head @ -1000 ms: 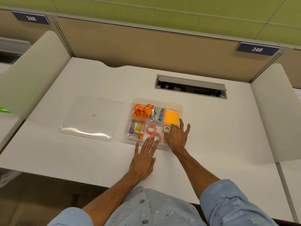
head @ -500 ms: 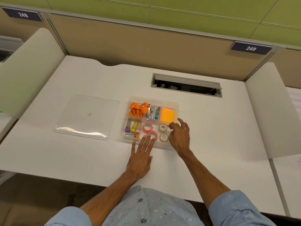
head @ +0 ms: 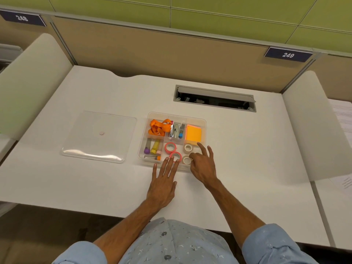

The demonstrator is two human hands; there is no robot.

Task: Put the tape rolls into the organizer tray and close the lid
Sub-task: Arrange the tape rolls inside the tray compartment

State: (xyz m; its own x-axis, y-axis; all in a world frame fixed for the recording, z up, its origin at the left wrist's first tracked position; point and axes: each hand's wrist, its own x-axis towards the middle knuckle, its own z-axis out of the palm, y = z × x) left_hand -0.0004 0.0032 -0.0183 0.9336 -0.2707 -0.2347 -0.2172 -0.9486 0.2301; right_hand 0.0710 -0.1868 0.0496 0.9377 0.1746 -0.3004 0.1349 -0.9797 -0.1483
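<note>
Tape rolls (head: 170,147) in tray (head: 203,121): four (two pink, two white)

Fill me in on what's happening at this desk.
A person is packing a clear plastic organizer tray on a white desk. Two pink tape rolls and two white tape rolls already lie in its near compartments. The right hand fingers the nearer white roll; the left hand rests flat at the tray's near edge. The clear flat lid lies on the desk left of the tray, not yet on.
</note>
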